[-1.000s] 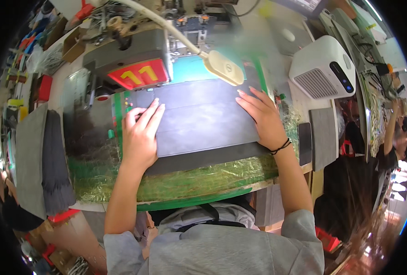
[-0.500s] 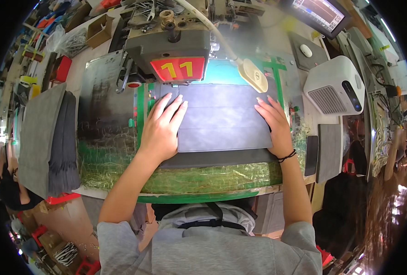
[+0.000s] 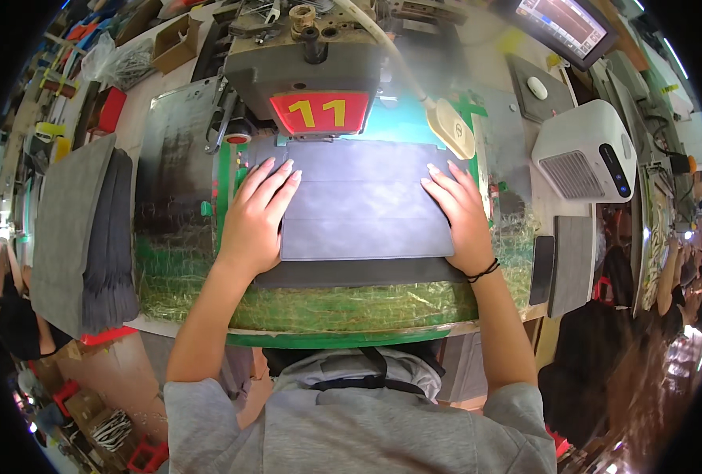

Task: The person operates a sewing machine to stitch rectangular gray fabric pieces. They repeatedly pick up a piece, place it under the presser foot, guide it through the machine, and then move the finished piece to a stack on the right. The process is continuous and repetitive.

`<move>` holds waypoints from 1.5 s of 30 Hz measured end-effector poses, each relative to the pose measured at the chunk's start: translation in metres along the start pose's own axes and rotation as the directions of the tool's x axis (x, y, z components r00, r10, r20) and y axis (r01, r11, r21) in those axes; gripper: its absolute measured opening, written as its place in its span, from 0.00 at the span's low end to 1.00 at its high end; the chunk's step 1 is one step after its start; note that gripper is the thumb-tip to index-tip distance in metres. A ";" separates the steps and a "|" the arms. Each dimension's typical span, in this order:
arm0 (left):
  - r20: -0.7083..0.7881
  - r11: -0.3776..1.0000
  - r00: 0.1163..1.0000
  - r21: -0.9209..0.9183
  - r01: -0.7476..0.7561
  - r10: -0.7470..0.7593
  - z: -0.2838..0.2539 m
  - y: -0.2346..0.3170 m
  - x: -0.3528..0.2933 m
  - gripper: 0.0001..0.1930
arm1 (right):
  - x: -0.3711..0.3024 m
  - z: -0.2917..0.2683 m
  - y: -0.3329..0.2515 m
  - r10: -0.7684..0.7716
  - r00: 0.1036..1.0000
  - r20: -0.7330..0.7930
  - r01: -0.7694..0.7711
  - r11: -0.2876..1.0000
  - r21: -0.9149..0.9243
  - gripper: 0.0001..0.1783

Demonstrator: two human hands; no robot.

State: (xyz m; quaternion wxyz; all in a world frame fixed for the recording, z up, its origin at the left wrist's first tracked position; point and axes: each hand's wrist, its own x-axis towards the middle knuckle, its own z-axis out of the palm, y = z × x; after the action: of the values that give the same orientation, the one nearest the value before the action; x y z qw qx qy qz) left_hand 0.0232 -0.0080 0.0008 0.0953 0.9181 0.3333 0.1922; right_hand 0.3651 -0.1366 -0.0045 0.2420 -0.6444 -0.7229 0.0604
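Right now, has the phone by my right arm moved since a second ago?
No. Judged against the white device, the phone lies in the same spot on its near side; only the whole view has shifted.

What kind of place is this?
Probably a factory workshop: there's a big dark machine, a stack of grey sheets at the left, and a lit screen at the upper right.

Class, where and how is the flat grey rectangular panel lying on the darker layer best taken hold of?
Hold the flat grey rectangular panel by its left and right edges, coming from both sides. Lying flat, it probably offers only thin margins; these two are opposite, while the far edge appears close to the dark grey block-shaped machine head.
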 end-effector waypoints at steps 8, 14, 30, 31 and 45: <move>0.006 0.999 1.000 0.039 0.010 -0.010 -0.013 -0.015 -0.008 0.33 | 0.010 0.011 -0.017 -0.021 1.000 0.005 0.021 1.000 -0.011 0.32; -0.008 0.999 1.000 0.042 0.007 -0.007 -0.020 -0.026 -0.014 0.33 | 0.016 0.021 -0.029 -0.022 1.000 0.001 0.022 1.000 0.010 0.35; -0.001 0.998 1.000 0.059 0.030 -0.030 -0.039 -0.060 -0.033 0.28 | 0.033 0.043 -0.065 -0.061 0.997 -0.045 0.061 0.998 0.010 0.32; 0.005 0.998 0.999 0.061 0.033 -0.033 -0.040 -0.062 -0.034 0.28 | 0.034 0.045 -0.067 -0.060 0.997 -0.055 0.061 0.998 0.017 0.32; 0.004 0.995 0.998 0.081 0.054 -0.055 -0.056 -0.094 -0.051 0.26 | 0.047 0.073 -0.093 -0.063 0.995 -0.082 0.066 0.997 0.034 0.34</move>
State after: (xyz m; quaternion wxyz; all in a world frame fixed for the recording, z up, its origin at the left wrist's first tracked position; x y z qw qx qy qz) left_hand -0.0904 0.0324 0.0086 0.0641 0.9123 0.3655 0.1730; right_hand 0.2469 -0.0899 -0.0187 0.2846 -0.6182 -0.7316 0.0398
